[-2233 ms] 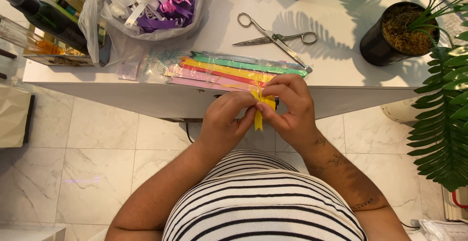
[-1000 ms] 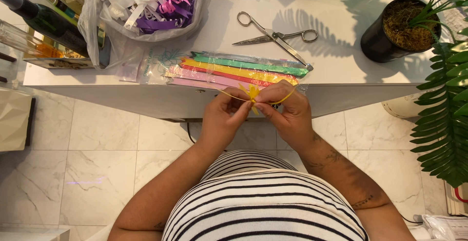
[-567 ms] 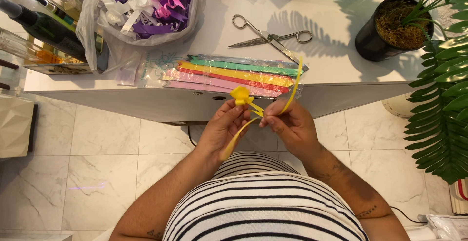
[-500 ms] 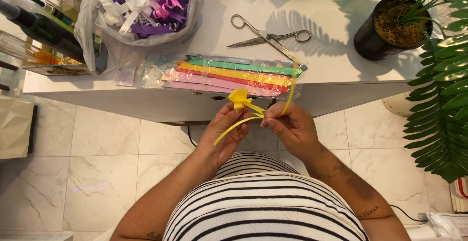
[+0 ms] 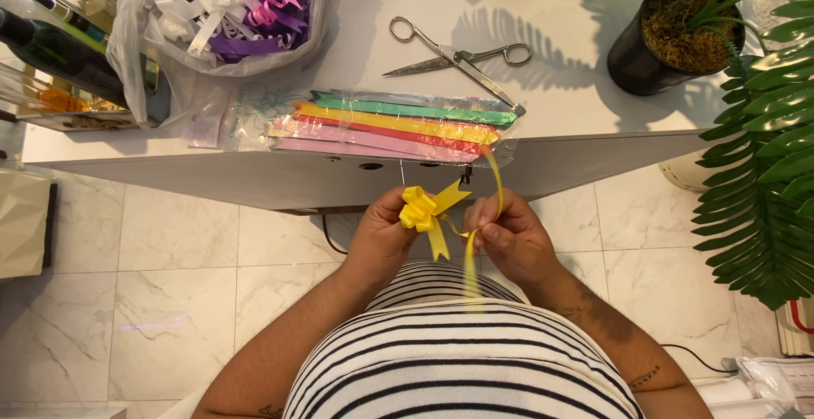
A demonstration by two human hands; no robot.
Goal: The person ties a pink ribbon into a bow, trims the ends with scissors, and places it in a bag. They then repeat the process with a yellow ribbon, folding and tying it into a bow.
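Note:
My left hand (image 5: 383,234) pinches a small yellow ribbon bow (image 5: 420,207) just below the white table's front edge (image 5: 254,183). My right hand (image 5: 507,237) grips the bow's thin yellow pull strands (image 5: 496,188), one curving up towards the table and one hanging down over my striped shirt. Both hands are close together, a little apart. On the table right above them lies a clear packet of flat ribbons (image 5: 392,126) in green, yellow, red and pink.
Steel scissors (image 5: 458,53) lie on the table behind the packet. A plastic bag of finished purple, white and pink bows (image 5: 229,8) sits at the back left beside dark bottles (image 5: 59,46). A black plant pot (image 5: 670,41) and palm fronds (image 5: 763,173) stand on the right.
The flat yellow ribbon between my hands has gathered into a bow at my left fingers as my right hand drew the strands away. Both hands dropped slightly below the table edge.

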